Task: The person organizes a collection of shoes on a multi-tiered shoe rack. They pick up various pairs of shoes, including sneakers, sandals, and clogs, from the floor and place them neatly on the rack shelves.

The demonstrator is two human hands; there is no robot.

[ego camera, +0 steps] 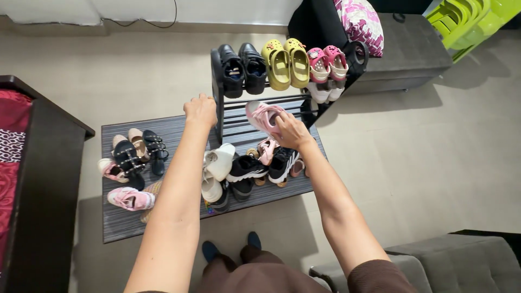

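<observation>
My left hand (201, 110) grips the left post of a black shoe rack (218, 103). My right hand (290, 131) holds a pink child's shoe (261, 116) over the rack's lower bars. The top shelf carries a black pair (242, 69), a yellow pair of clogs (287, 62) and a pink-and-white pair of sandals (327, 64). Below my arms lies a heap of shoes: white shoes (217, 165), black-and-white sneakers (264, 167) and another small pink shoe (266, 150).
A grey striped mat (122, 222) holds more loose footwear at the left: black sandals (140, 153), a pink shoe (130, 198). A dark cabinet (46, 195) stands at the far left, a grey bench (412, 54) behind the rack, green plastic chairs (469, 16) top right.
</observation>
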